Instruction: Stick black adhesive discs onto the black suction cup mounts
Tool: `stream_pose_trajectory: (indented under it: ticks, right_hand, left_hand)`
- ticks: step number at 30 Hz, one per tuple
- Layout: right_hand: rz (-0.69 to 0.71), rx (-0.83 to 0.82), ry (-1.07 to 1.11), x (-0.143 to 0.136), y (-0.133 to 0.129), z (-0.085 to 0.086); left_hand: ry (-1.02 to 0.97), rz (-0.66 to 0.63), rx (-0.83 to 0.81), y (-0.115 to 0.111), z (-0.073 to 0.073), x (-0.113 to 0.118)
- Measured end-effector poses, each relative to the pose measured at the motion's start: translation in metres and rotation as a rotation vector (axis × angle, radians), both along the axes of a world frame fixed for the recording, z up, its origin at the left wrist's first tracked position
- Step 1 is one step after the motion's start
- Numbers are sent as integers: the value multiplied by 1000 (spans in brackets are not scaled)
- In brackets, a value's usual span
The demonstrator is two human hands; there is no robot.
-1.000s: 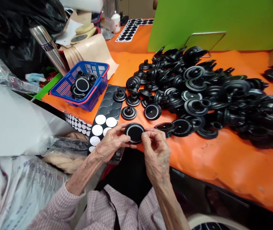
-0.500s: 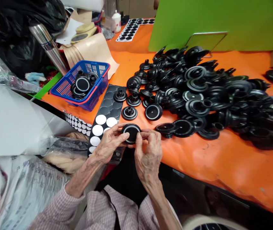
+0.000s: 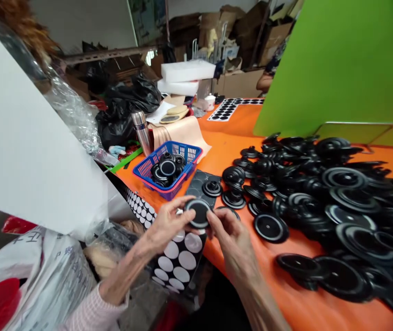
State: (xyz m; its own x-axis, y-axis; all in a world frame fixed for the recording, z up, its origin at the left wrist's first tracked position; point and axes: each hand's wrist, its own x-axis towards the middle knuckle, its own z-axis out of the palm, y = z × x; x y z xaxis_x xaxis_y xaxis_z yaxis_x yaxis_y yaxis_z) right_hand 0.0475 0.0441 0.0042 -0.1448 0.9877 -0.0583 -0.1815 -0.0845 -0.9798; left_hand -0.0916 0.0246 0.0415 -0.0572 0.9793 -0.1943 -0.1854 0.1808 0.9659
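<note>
A round black disc (image 3: 199,213) with a pale ring is held up between both hands over the table's near edge. My left hand (image 3: 170,225) pinches its left side, thumb on the face. My right hand (image 3: 233,239) grips the right rim with thumb and fingers. Below the disc lies a black sheet with round white stickers (image 3: 182,257). A blue basket (image 3: 186,177) behind my left hand holds several black discs (image 3: 167,168). To the right, a large heap of black discs (image 3: 303,184) covers the orange table (image 3: 229,138).
A steel flask (image 3: 141,133) leans behind the basket, near black plastic bags (image 3: 124,110). A green panel (image 3: 334,69) stands at the back right. White board (image 3: 34,138) rises at the left. Part of another person's arm (image 3: 264,82) shows beyond the table.
The view has tilted up and turned left, showing more of the room behind. Both hands still hold the disc, now raised nearer the basket.
</note>
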Motion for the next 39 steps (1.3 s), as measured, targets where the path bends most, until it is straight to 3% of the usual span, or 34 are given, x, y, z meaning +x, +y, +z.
stream_pose_trajectory:
  ticks: [3, 5, 7, 9, 11, 13, 15, 18, 23, 28, 31, 36, 39]
  right_hand:
    - [56, 82, 248, -34, 39, 38]
    - [20, 164, 308, -42, 53, 49]
    - [-47, 238, 163, -35, 51, 42]
    - [-101, 282, -129, -21, 33, 18]
    - [-123, 346, -402, -7, 6, -15]
    - [-113, 396, -508, 0, -17, -43]
    - [-98, 418, -534, -1, -29, -59]
    - [-114, 470, -586, -11, -23, -60]
    - [-154, 581, -696, -29, 7, -50]
    - [-124, 648, -795, -34, 16, -51]
    - [-113, 709, -853, -34, 18, -51]
    - [-324, 591, -798, -19, 19, -44]
    - [-330, 601, -727, -4, 3, -41]
  left_hand:
    - [280, 122, 137, 25, 44, -34]
    - [514, 266, 264, 30, 57, -50]
    - [686, 248, 248, 23, 47, -57]
    - [771, 114, 87, 9, 19, -56]
    - [785, 65, -72, -1, -16, -48]
    - [680, 121, -169, -2, -45, -39]
    - [459, 150, -223, 6, -61, -32]
    - [216, 73, -227, 20, -62, -23]
    - [63, -33, -111, 22, -49, -20]
    - [-1, -120, -106, 17, -52, -28]
    - [63, -106, -103, 19, -56, -30]
    - [406, -26, -95, 22, -58, -30]
    - [654, 155, -14, 14, -49, -21]
